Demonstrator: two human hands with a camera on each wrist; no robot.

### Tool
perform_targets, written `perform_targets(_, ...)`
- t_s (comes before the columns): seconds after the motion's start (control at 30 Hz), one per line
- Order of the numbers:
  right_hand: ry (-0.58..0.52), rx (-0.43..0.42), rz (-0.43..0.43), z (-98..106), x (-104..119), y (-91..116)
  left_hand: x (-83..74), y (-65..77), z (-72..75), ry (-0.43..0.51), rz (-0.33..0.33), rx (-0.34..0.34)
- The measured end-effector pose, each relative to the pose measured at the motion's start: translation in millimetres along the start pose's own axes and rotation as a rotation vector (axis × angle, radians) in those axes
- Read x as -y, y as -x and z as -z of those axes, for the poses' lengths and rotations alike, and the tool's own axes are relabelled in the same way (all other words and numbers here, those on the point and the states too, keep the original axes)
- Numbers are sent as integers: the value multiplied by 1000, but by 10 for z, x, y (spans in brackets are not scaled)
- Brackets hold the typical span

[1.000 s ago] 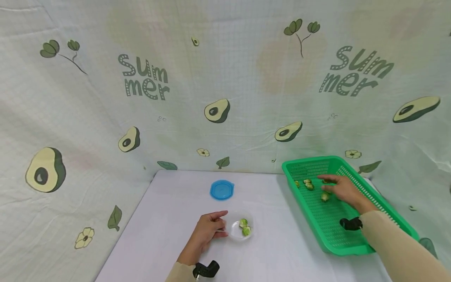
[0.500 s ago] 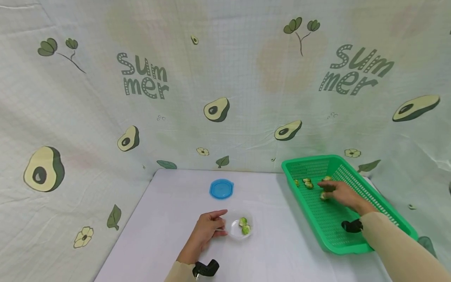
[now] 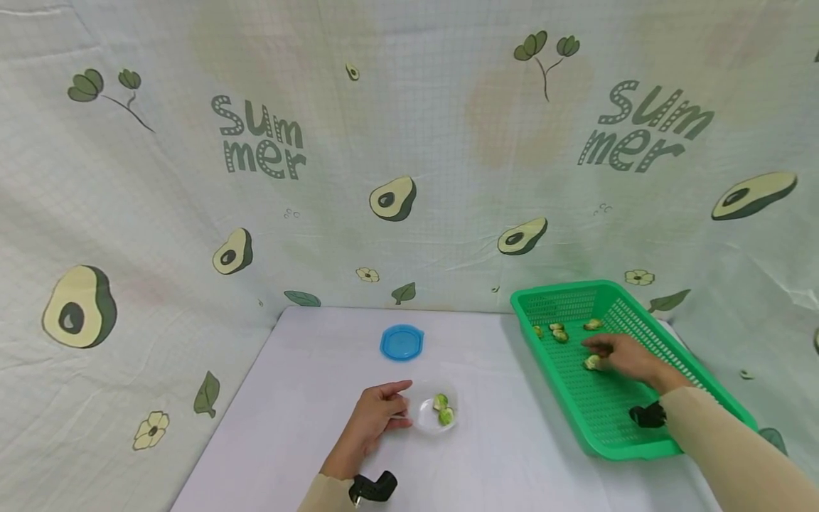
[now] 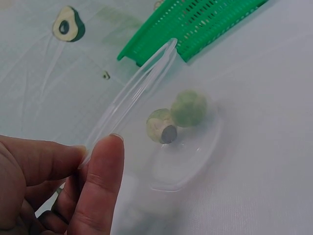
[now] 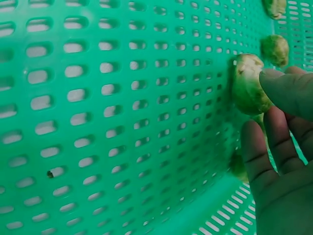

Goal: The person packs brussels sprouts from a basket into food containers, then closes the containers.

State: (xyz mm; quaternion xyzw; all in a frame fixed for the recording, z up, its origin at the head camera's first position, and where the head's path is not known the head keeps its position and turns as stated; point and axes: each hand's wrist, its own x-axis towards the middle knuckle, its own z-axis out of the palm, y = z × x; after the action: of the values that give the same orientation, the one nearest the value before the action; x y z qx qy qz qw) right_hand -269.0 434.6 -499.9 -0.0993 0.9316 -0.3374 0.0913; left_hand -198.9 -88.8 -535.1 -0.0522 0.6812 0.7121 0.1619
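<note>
My left hand [image 3: 382, 414] pinches the near-left rim of a clear plastic bowl [image 3: 424, 419] between thumb and fingers. Two Brussels sprouts [image 4: 189, 108] lie inside, seen through the bowl's wall in the left wrist view. Over at the right, my right hand [image 3: 623, 357] reaches low into a green basket [image 3: 566, 398]. Its thumb tip overlaps a pale-ended Brussels sprout [image 5: 249, 85] in the right wrist view, and its fingers extend beneath, not curled round it. The sprout rests on the perforated basket floor.
Several other sprouts [image 3: 559, 334] sit toward the back of the basket, one of them [image 3: 593, 324] beyond my right hand. A round blue lid [image 3: 402, 343] lies on the white table behind the bowl. A printed cloth [image 3: 448, 142] hangs behind the table.
My right hand has lowered and drawn slightly back toward the near sprout, uncovering the one behind it. That near sprout has shifted a little. The left hand and bowl stay put.
</note>
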Motion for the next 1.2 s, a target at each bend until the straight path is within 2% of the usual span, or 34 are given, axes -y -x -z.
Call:
perform_targets(0.47, 86, -7, -7, 38, -20, 10, -7, 8, -3, 8, -6, 6)
perform_targets(0.67, 70, -15, -19, 14, 8, -7, -5, 15, -7, 2, -13, 5)
perform_targets(0.93, 21, -52, 15, -33, 102, -12, 2, 8, -7, -8, -7, -4)
perform_targets(1.2, -44, -122, 2, -41, 195, -27, -3, 15, -11, -10, 3, -7)
